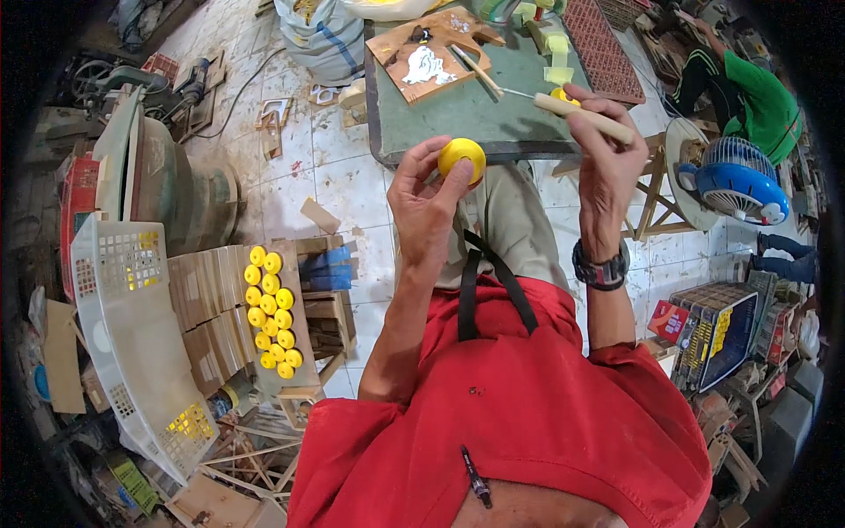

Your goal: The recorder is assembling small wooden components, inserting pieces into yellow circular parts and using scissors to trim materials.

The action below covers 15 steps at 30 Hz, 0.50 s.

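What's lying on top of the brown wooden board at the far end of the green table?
On the wooden board lies a white crumpled patch, like a rag or paste, plus a small dark item near its far edge. The board surface under the patch is hidden.

At about four o'clock stands an open, dark carton (717, 334) with a blue rim — stacked small yellow-and-red packets fill it. Touching its left edge is a small red box (668, 320). At seven o'clock, low among the scrap, lies a green-and-yellow printed package (134, 482).
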Tool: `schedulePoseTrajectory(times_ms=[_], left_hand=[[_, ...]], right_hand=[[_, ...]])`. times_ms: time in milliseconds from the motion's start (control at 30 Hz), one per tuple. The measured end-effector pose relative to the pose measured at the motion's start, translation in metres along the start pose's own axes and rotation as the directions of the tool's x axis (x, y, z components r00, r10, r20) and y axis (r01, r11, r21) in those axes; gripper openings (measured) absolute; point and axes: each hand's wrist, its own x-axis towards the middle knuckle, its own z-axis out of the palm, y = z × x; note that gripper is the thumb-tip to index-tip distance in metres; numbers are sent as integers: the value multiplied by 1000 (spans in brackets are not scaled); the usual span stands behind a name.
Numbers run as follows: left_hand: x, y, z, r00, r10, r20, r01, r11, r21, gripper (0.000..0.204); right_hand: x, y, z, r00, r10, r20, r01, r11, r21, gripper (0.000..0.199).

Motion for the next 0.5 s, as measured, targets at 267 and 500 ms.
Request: schedulePoseTrajectory(times_ms=[267, 500], left_hand=[[-2, 0, 1, 997, 67, 43, -67, 998, -8, 38], [-5, 1, 4, 993, 103, 56, -101, 994, -35, 45]], right_hand=[[-36, -29, 2, 975, -208, 83, 216, 971, -102, 21], [-64, -29, 12, 887, -319, 334, 363, 929, -74, 22]])
